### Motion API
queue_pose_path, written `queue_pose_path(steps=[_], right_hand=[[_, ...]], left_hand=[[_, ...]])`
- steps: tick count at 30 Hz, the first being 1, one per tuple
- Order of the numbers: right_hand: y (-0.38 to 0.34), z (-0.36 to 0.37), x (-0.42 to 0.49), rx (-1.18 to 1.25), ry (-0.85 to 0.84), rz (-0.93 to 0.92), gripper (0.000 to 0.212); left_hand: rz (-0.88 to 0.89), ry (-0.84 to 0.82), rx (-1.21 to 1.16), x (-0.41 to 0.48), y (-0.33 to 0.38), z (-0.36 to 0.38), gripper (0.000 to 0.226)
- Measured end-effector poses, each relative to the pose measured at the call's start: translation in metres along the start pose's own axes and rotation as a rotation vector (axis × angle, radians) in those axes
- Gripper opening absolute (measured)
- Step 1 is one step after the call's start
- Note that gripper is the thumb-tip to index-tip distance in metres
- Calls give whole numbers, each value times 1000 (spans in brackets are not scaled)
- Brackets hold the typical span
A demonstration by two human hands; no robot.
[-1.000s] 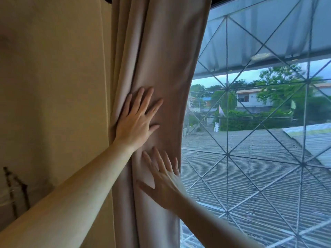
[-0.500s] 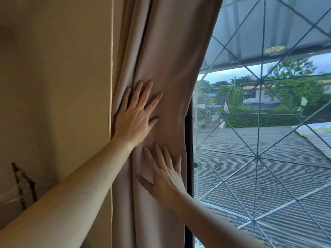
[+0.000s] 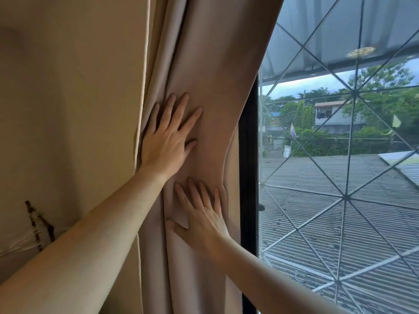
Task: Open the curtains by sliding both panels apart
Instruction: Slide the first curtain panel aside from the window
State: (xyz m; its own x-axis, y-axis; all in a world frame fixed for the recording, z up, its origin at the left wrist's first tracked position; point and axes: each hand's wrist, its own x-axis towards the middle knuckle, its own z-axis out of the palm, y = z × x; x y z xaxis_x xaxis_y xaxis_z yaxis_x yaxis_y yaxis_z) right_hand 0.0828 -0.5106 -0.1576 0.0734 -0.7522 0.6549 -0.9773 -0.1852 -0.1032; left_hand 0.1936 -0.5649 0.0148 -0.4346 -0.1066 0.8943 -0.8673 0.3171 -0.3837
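Observation:
A beige curtain panel point(image 3: 217, 71) hangs bunched in folds against the left side of the window, next to the wall. My left hand point(image 3: 167, 141) lies flat on the gathered cloth with its fingers spread, pressing it toward the wall. Below it and a little to the right, my right hand point(image 3: 201, 220) also lies flat on the cloth with fingers apart. Neither hand grips the fabric. No second panel is in view.
A tan wall point(image 3: 68, 109) fills the left, with a dark cord or hook point(image 3: 38, 225) low on it. The black window frame point(image 3: 248, 155) stands just right of the curtain. The glass with its diagonal metal grille point(image 3: 344, 196) shows roofs and trees outside.
The curtain's right edge has shifted left, uncovering the black window frame. Both hands stay flat on the cloth, and the view has turned slightly left.

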Motion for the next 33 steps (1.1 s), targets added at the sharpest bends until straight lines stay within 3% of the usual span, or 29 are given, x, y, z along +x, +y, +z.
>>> queue_pose_path(steps=[15,33], right_hand=[[8,-15,-38,19,-3,3,90],[59,-116,-200,-78,-51,99,89]], left_hand=[[-9,-14,-55,-8,20,-23,78],[-86,14,-331,-29,148,-127,60]])
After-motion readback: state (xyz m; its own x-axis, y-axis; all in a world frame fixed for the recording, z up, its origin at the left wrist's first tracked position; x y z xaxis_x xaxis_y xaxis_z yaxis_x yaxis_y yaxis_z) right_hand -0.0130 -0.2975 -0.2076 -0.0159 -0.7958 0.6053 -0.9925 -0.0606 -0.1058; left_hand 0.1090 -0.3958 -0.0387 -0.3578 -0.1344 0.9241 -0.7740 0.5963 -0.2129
